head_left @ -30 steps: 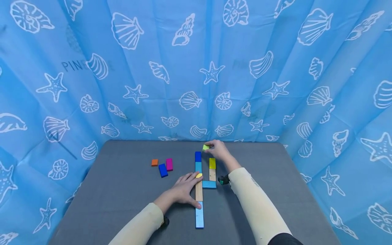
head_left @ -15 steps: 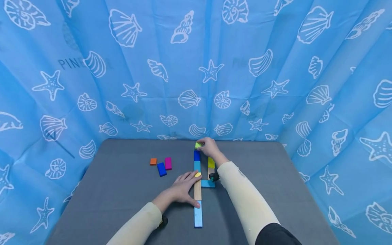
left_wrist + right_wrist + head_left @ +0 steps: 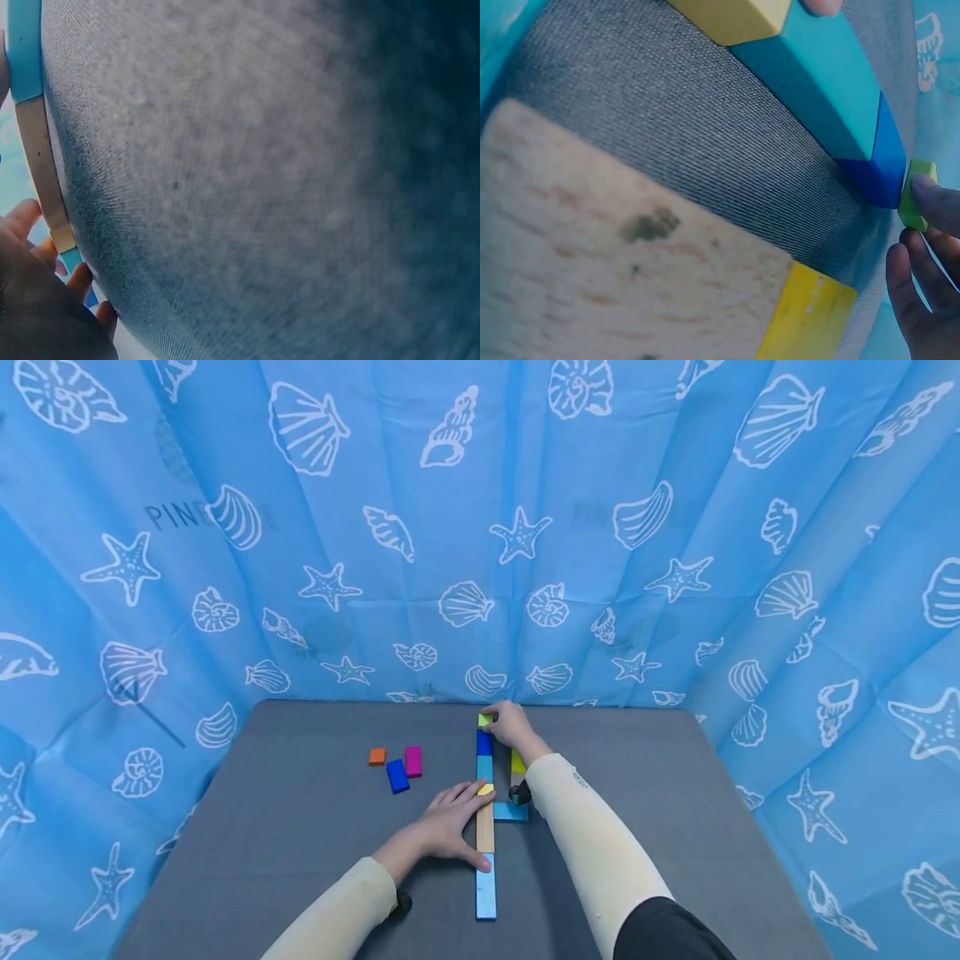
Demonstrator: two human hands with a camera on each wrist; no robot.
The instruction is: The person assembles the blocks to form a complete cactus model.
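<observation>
At the far end of a straight row, my right hand point(image 3: 512, 725) pinches a small lime-green block point(image 3: 916, 196) between thumb and fingers, right at the end of the dark blue block point(image 3: 484, 742). Toward me the row continues with a teal block point(image 3: 484, 767), a small yellow block point(image 3: 486, 789), a plain wooden block point(image 3: 485, 831) and a long light blue block point(image 3: 486, 893). My left hand point(image 3: 447, 824) lies spread at the row's left side. Its fingertips rest at the yellow block and its thumb on the light blue block's far end.
A blue crosspiece point(image 3: 511, 812) branches right from the row. From it a speckled wooden block point(image 3: 622, 240) and a bright yellow block point(image 3: 810, 311) run away from me. Orange point(image 3: 377, 757), blue point(image 3: 398, 776) and magenta point(image 3: 413, 762) blocks lie at left on the grey table point(image 3: 300, 843).
My right hand has carried the lime-green block leftward from beside the row, then slightly down to the dark blue block's far end. My left hand has stayed in place.
</observation>
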